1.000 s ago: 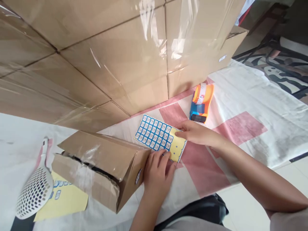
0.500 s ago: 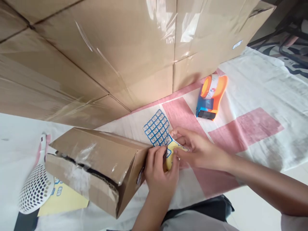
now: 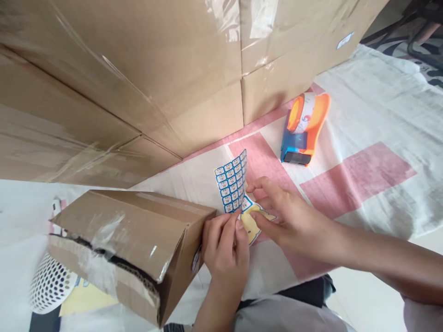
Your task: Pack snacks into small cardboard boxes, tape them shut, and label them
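A sheet of stickers with blue-framed labels stands bent upward at its far part. Its lower part shows bare yellow backing, curled between my hands. My left hand is closed, its fingertips pinching the sheet's near left edge beside a cardboard box. From the right, my right hand has the thumb across the yellow backing and the other fingers curled at the far side, holding the sheet's right edge. Whether a loose label is between those fingertips cannot be made out. The cardboard box lies just left of my left hand, its taped flap edge partly split.
Large taped cardboard boxes form a wall at the back. An orange and blue tape dispenser sits at right on the pink and white cloth. At lower left are a white perforated scoop and another yellow sheet.
The sheet's labelled part has tilted more upright and folded at its right side. My left hand has shifted slightly left, and more yellow backing shows. The camera view has moved a little.
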{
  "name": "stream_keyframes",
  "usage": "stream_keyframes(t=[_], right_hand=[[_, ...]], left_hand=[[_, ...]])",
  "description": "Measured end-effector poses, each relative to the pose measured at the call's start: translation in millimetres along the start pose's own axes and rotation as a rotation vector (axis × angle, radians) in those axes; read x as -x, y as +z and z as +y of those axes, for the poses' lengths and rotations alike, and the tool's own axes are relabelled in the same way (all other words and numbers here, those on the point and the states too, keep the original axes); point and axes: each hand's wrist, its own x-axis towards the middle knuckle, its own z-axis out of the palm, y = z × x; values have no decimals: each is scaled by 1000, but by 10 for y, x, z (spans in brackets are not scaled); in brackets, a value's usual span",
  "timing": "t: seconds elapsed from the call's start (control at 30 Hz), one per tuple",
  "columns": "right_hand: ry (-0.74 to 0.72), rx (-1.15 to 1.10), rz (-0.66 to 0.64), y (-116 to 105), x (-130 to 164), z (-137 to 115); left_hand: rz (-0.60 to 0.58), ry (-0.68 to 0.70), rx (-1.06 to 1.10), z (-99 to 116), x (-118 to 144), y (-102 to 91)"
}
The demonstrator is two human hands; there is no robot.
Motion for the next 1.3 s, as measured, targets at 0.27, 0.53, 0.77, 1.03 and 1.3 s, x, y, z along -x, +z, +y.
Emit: stream_keyframes(t=[0.27,0.53,0.77,1.03,1.3], right_hand=[[8,561,371,-231,-226,234],[-484,619,491,-199,-145,123],[-667,82,-185,221,39,20],[-628,115,-248,475,1,85],[-679,-28,-60,853,-200,176]], left_hand=[[52,79,37,-87,326,-185],[7,47,160,-45,670,-493],[22,-291,407,92,741,-516],[-43,-395,127,140,733,-611],[477,-230,-156,-294,946,-987]])
